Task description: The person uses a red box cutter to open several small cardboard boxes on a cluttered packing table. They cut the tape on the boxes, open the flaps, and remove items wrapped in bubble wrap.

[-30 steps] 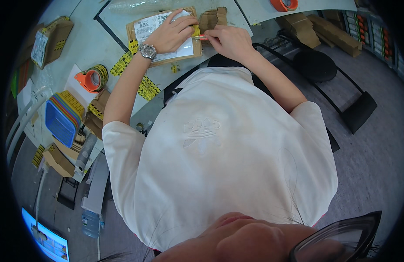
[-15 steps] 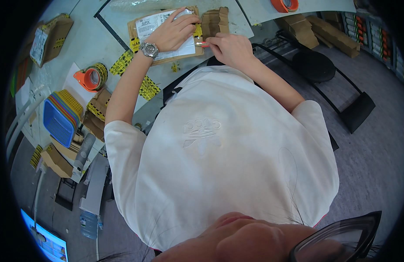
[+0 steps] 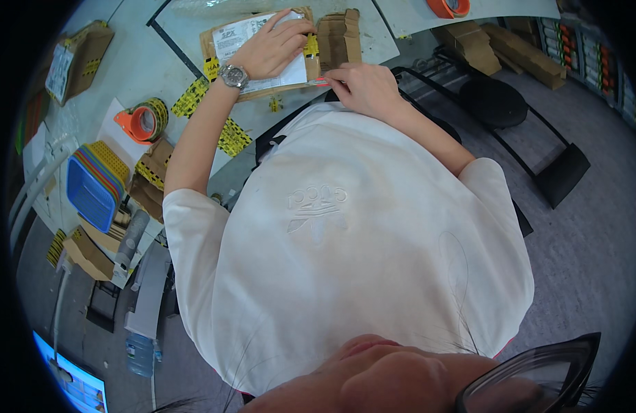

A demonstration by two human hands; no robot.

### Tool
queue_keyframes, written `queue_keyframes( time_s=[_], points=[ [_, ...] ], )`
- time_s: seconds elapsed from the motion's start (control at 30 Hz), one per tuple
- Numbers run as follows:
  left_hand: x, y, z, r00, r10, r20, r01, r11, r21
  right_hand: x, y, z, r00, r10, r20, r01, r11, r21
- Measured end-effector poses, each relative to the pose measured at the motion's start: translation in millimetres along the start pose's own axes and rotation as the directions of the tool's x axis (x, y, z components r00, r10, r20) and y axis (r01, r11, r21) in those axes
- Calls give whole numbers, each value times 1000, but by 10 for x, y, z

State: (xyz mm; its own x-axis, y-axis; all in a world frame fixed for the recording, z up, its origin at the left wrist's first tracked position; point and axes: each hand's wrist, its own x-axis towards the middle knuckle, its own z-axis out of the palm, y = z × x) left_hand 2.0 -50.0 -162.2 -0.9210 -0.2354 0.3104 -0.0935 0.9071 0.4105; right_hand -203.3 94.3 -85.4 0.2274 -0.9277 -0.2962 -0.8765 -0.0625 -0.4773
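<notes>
A flat brown cardboard parcel [image 3: 208, 45] lies near the table edge, wrapped in places with yellow-and-black tape. White printed paper [image 3: 290, 73] covers much of its top. My left hand [image 3: 278, 47], with a watch [image 3: 233, 76] on the wrist, rests flat on that paper with fingers stretched out. Pinched in my right hand [image 3: 366, 88] is a slim red tool with a thin pale tip, apparently a utility knife [image 3: 322, 82]. Its tip is at the parcel's near right corner. Beyond my right hand, a folded brown cardboard piece [image 3: 339, 40] touches the parcel's right side.
Orange tape dispensers [image 3: 135, 126] stand on the left and at the far edge. Stacked plastic baskets [image 3: 94, 180] and a taped carton [image 3: 91, 58] are also left. To the right are a black chair [image 3: 494, 103], flattened cardboard [image 3: 469, 48] and shelves of small items [image 3: 593, 62].
My right hand has moved slightly down toward my body, drawing the red knife to the parcel's near corner. The left hand stays in place on the paper.
</notes>
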Motion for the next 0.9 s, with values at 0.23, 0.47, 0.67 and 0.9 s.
queue_keyframes(
  time_s=[0.23,0.47,0.67,0.9],
  points=[
    [-198,-32,-285,937,-230,-262,266,957,111,-20,312,75,963,245,109,-266,824,500],
    [-695,143,-588,532,-813,-237,845,492,210,426,186,675,950,309,54,-189,428,884],
    [-583,812,-523,-97,-985,-140,994,-103,38,1285,160,509,937,319,-142,-15,443,896],
    [-584,1044,-787,245,-817,-521,860,431,-272,859,-238,-1182,967,-152,-205,164,-243,956]
  ],
)
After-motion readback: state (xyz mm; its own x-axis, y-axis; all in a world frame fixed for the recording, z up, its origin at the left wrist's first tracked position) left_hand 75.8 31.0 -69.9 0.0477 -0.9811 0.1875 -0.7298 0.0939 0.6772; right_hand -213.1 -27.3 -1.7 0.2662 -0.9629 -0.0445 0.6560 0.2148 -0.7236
